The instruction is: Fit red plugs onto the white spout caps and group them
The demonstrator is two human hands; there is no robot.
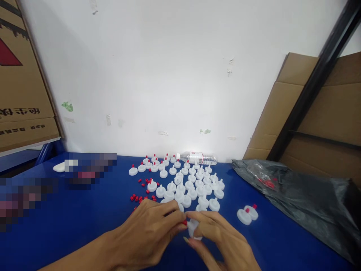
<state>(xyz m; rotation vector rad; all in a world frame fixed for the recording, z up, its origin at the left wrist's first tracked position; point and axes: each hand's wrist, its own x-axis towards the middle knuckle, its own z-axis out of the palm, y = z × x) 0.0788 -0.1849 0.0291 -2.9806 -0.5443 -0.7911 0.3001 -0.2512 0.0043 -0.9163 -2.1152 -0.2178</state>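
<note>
Near the front of the blue table, my left hand [152, 229] pinches a small red tip cap [184, 222]. My right hand [222, 235] grips a white nozzle cap [193, 228] by its round base. The red tip cap sits at the nozzle's end, between the two hands; how far it is on is hidden by my fingers. Just beyond my hands stand many white nozzle caps [179, 197], mostly bare-tipped. Farther back, several nozzle caps [141, 168] have red tips. Loose red tip caps [136, 198] lie to the left of the white group.
A clear plastic bottle [197, 158] lies along the wall. Two red-tipped nozzle caps [244, 216] rest at right. A dark plastic bag [304, 199] covers the table's right side, with a clear bag of red pieces [266, 182] on it. Cardboard [25, 82] stands at left.
</note>
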